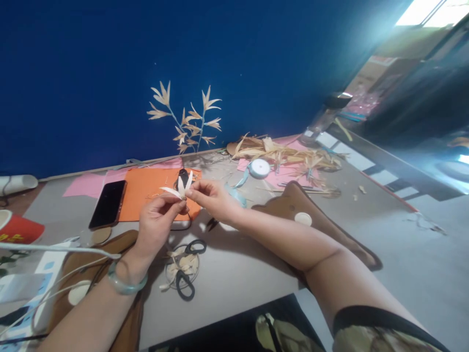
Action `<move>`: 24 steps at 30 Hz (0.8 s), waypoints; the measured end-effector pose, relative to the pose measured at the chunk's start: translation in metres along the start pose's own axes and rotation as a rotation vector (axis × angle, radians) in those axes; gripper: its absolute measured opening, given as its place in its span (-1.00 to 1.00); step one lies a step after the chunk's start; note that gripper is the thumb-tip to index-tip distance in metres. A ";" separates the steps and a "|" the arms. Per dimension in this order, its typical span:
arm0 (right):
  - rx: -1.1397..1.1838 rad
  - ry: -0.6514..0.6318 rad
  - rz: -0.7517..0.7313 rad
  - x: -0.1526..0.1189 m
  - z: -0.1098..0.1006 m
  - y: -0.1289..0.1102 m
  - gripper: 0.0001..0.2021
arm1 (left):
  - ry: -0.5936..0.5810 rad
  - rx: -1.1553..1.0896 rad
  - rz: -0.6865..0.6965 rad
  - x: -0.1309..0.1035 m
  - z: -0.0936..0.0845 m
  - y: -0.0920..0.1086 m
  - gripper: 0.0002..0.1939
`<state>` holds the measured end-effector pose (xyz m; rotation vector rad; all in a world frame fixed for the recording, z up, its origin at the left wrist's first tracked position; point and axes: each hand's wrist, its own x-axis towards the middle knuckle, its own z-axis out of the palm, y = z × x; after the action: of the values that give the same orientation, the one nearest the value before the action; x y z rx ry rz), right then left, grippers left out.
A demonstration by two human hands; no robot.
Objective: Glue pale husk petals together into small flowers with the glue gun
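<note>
Between my two hands is a small pale flower (182,187) with several narrow pointed petals, looking like dried husk. My left hand (158,220) pinches its base between thumb and fingertips. From the other side, my right hand (212,196) has thumb and forefinger closed on one of the petals. Below them lies an orange sheet (137,190). Black-handled scissors (185,283) rest over a small round dish (182,264) of pale petal pieces, just in front of my hands. A roll of light blue ribbon (259,168) stands beyond my right hand.
Finished-looking flower sprigs (200,122) rise against the blue partition (234,58). Dried husks (293,155) are heaped at the back right. A phone (108,204) lies left of my hands, near a red paper cup (22,228) and white cables. Brown mats (311,215) flank both forearms.
</note>
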<state>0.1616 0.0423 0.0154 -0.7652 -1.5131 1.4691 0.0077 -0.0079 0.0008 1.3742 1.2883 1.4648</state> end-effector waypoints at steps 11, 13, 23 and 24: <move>-0.138 0.061 -0.164 0.001 -0.003 -0.004 -0.79 | 0.001 -0.154 -0.090 -0.002 0.003 0.000 -0.83; -0.198 0.085 -0.202 0.000 -0.002 -0.005 -0.81 | 0.002 -0.155 -0.084 -0.002 0.004 0.001 -0.83; -0.360 0.104 -0.263 -0.006 0.000 -0.007 -0.77 | 0.031 -0.146 -0.089 -0.002 0.004 0.002 -0.81; -0.357 0.100 -0.256 -0.006 0.000 -0.007 -0.77 | 0.026 -0.143 -0.094 -0.001 0.004 0.002 -0.80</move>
<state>0.1650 0.0355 0.0217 -0.8045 -1.7469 0.9714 0.0118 -0.0089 0.0017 1.1893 1.2233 1.4847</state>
